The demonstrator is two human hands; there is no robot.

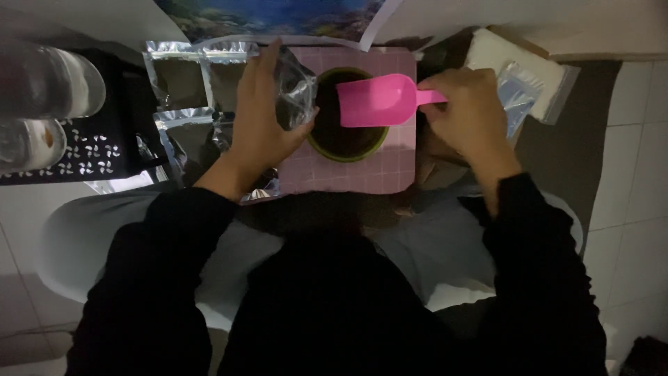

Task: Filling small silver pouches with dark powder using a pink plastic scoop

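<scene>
My right hand (465,111) grips the handle of a pink plastic scoop (379,100), whose blade hovers over a green bowl (348,147) filled with dark material. The bowl sits on a pink square board (334,177) with a grid pattern. My left hand (263,115) holds a clear plastic bag (296,87) against the bowl's left side, with the fingers spread upward around it.
Several clear and silver zip bags (182,83) lie left of the board. A stack of clear bags on a white pad (529,80) lies at the right. A black patterned tray (90,157) with glass jars (49,80) is at far left. White floor tiles (630,160) lie to the right.
</scene>
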